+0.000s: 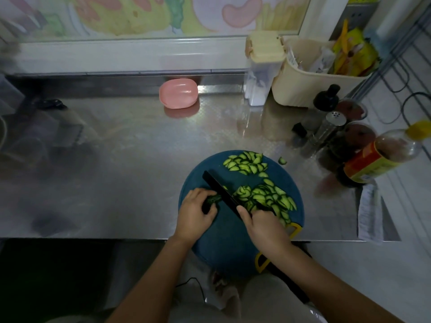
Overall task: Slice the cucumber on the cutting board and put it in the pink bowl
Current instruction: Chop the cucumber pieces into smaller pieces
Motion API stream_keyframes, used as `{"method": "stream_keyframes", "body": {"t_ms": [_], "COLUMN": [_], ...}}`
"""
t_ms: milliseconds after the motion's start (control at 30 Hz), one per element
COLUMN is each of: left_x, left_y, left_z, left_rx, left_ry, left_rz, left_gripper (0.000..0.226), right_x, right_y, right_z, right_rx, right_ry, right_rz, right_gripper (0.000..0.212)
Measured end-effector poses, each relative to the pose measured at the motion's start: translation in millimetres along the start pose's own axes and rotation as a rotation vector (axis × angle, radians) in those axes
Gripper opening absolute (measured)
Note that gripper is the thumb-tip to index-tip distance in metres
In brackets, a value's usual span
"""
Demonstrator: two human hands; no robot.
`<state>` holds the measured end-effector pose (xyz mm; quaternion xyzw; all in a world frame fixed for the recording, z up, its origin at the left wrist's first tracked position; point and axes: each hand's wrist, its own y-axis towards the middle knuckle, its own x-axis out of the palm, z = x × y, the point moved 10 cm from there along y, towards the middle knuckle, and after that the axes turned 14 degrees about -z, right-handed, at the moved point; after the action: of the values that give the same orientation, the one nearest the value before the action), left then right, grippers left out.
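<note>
- The left hand curls its fingers round the dark green cucumber stub, pinning it to the round blue cutting board.
- The right hand is wrapped tight round the handle of a knife. Its flat black blade stands edge-down just beside the stub.
- Thin, pale-fleshed slices lie heaped right of the blade, with a second pile at the board's far edge.
- The smooth pink bowl sits well apart, at the back of the shiny steel counter.

Head cam, wide-angle, looking fwd/down, close over counter
</note>
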<state>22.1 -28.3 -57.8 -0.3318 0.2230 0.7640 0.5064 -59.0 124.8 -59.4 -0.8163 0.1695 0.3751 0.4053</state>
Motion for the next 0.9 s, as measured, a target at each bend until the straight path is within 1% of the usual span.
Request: {"method": "stream_keyframes", "body": {"t_ms": [200,367,567,667,900], "left_x": [1.1,3.8,5.4,5.4,3.0], "left_y": [1.1,1.6,1.4,1.3,1.3], "left_z": [1.8,2.8,1.9,1.4,2.9], "left_rx": [-0.014,-0.004,0.004,0.006,0.008], "left_ry": [0.104,0.159,0.17,0.164,0.159], "left_rz": [0.059,0.049,0.041,0.041,0.063], "left_gripper": [0.024,0.022,0.022,0.023,0.022], "right_x": [3.8,2.1,-4.3,-5.7,-6.8], "right_y": [0.5,1.8,0.0,-0.1,0.0], "right_z": [-2.0,-1.9,1.3,1.9,-4.6], "right_rx": [-0.005,-0.034,-0.033,-0.031,-0.039], "right_ry": [0.065,0.079,0.077,0.116,0.118], "right_rz": [-0.022,-0.03,0.0,0.001,-0.011], "right_gripper": [0.057,0.059,0.059,0.059,0.06]}}
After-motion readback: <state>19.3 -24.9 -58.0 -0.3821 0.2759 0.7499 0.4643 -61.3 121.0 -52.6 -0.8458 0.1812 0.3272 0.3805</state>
